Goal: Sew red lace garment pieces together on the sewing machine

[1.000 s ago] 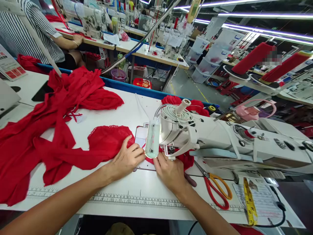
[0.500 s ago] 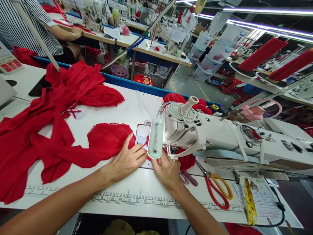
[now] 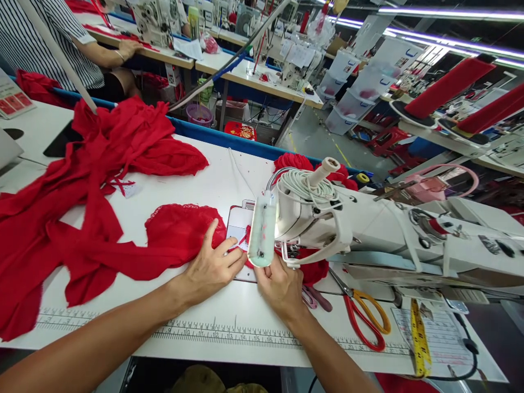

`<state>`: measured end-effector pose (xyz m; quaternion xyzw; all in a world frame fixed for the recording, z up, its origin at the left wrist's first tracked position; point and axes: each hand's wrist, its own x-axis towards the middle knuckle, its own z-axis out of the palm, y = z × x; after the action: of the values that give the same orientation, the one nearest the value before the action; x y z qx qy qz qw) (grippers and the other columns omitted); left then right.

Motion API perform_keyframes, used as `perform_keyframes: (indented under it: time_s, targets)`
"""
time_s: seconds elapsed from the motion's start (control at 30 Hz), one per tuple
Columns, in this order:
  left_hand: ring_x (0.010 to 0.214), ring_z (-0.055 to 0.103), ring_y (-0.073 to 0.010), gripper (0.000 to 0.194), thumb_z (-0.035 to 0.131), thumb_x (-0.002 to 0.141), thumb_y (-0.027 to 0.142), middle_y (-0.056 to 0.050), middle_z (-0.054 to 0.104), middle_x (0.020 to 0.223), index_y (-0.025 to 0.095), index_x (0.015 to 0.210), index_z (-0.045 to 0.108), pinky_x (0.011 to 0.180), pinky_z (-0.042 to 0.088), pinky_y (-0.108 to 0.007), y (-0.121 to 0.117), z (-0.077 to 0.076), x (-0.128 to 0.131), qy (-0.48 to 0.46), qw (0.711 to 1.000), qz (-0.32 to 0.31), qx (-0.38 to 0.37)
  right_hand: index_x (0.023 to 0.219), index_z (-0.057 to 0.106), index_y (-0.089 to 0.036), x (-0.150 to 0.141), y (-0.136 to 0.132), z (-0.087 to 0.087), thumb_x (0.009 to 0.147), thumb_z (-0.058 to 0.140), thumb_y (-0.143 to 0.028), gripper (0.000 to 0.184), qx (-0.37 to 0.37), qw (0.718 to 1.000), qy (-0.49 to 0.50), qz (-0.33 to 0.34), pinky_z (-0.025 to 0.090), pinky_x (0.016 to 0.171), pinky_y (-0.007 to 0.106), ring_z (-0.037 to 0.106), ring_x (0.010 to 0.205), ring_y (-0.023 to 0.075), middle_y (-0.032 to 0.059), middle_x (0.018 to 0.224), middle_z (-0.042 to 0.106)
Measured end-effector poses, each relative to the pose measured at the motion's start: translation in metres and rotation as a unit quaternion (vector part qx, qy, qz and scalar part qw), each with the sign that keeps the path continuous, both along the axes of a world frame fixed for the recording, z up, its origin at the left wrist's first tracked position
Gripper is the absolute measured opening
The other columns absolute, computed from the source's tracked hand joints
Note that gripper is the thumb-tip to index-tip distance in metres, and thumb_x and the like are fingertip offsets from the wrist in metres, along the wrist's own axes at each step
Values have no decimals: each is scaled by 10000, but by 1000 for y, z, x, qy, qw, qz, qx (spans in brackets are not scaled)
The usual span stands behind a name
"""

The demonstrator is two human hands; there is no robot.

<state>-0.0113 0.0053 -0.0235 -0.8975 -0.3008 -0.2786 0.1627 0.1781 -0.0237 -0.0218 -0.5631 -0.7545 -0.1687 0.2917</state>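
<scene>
Red fabric with a lace edge (image 3: 176,232) lies on the white sewing table and runs under the head of the sewing machine (image 3: 372,226). My left hand (image 3: 215,267) rests on the fabric's right edge, fingers spread and pressing down beside the metal needle plate (image 3: 237,224). Just right of it, my right hand (image 3: 280,284) has its thumb and fingers pinched at the red fabric below the machine head. A pale green cover (image 3: 262,232) on the head hides the needle and those fingertips. More red fabric shows behind my right hand.
A large heap of red fabric (image 3: 94,164) fills the left side. Scissors with red and orange handles (image 3: 366,316) lie right of my hand, with a yellow tape measure (image 3: 420,338) beyond. A ruler strip (image 3: 213,330) runs along the front edge. A person in a striped shirt (image 3: 53,43) sits opposite.
Both hands stay almost in place. My left index finger has shifted slightly up and left. The whole view has tilted a little.
</scene>
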Motion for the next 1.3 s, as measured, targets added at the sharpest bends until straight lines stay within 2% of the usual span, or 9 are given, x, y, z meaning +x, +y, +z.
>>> perform_keyframes:
  time_s: [0.37, 0.53, 0.83, 1.3]
  targets:
    - [839, 639, -190, 256, 527, 891, -15, -35, 723, 890, 143, 1014, 687, 1137, 209, -739, -2, 0, 2, 12, 1000, 18, -1, 721, 647, -178, -2, 0, 0, 949, 513, -223, 269, 25, 1000, -12, 11, 244, 445, 250, 379, 389, 92, -37, 465, 510]
    - [856, 644, -197, 249, 534, 904, 15, -38, 718, 880, 158, 1051, 675, 1119, 221, -755, -2, 1, 2, 3, 1000, 14, -26, 674, 615, -183, -1, 0, -2, 947, 514, -234, 296, 21, 1000, -17, 4, 250, 455, 249, 396, 407, 97, -33, 452, 486]
    - [868, 631, -199, 264, 548, 898, 14, -31, 726, 906, 152, 1084, 674, 1131, 172, -771, -2, -2, 1, 12, 1000, 8, -6, 639, 593, -187, 1, 0, -3, 935, 536, -230, 304, 29, 999, -21, 5, 239, 454, 256, 389, 406, 93, -24, 464, 494]
    - [865, 629, -206, 225, 549, 896, 19, -42, 722, 914, 156, 1014, 684, 1126, 170, -781, -2, -3, 2, -1, 1000, 8, -11, 667, 592, -186, 0, 0, -2, 935, 535, -216, 276, 24, 999, -21, 16, 246, 461, 259, 425, 431, 103, -12, 497, 532]
